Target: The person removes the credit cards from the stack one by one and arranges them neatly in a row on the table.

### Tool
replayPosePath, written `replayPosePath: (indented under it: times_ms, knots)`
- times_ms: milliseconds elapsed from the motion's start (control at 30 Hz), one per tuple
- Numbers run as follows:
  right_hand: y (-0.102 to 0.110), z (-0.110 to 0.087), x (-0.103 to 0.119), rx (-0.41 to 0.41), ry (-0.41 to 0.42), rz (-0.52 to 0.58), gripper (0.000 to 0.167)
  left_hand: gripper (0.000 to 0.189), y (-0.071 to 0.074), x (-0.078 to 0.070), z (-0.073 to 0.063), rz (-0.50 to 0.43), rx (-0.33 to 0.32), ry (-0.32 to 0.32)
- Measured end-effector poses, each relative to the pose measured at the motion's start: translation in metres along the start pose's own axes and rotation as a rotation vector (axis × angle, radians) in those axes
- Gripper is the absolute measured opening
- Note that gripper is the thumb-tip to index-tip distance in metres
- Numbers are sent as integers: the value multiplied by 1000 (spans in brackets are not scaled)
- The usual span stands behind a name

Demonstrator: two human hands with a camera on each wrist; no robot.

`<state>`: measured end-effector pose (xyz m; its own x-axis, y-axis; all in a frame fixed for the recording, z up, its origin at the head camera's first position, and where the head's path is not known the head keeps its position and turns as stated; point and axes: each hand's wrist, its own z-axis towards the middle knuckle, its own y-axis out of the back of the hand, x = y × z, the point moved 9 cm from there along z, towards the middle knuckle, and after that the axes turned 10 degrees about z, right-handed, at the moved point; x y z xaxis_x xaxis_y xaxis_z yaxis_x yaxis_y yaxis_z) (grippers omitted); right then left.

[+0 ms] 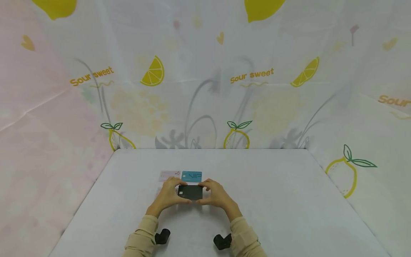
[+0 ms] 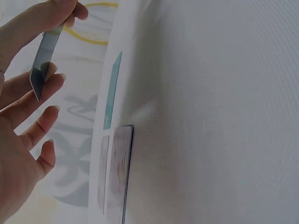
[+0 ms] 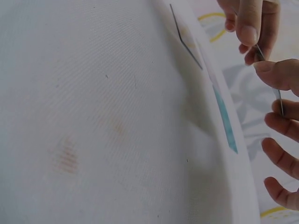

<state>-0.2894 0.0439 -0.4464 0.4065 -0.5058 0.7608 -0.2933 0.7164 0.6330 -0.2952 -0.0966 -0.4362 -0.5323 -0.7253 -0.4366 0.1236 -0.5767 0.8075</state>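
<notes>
A black card (image 1: 191,193) with a pale chip mark is held up above the table between both hands. My left hand (image 1: 167,193) pinches its left end between thumb and fingers. The right end is pinched by my right hand (image 1: 217,195). In the left wrist view, the card (image 2: 48,49) is seen nearly edge-on, apart from the tabletop. Just beyond the hands lie a blue card (image 1: 194,176) lettered VIP and, to its left, a pale pink card (image 1: 168,175). Another pale pink card (image 2: 120,161) with a dark edge lies nearer, mostly hidden behind my left hand in the head view.
The white-covered table (image 1: 289,200) reaches back to a hanging cloth (image 1: 205,100) printed with lemons and words. More printed cloth stands along the left and right sides. Black devices (image 1: 162,236) are worn at the beige sleeves.
</notes>
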Motion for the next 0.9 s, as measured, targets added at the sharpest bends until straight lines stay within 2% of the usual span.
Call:
replayPosePath:
  times_ms: [200, 467, 900]
  knots:
    - [4, -4, -2, -11, 3, 20, 56, 55, -5, -2, 3, -13, 5, 4]
    - [9, -8, -5, -20, 22, 51, 55, 52, -9, -7, 6, 1, -13, -32]
    - [17, -14, -12, -39, -2, 97, 55, 54, -17, -14, 11, -6, 15, -25]
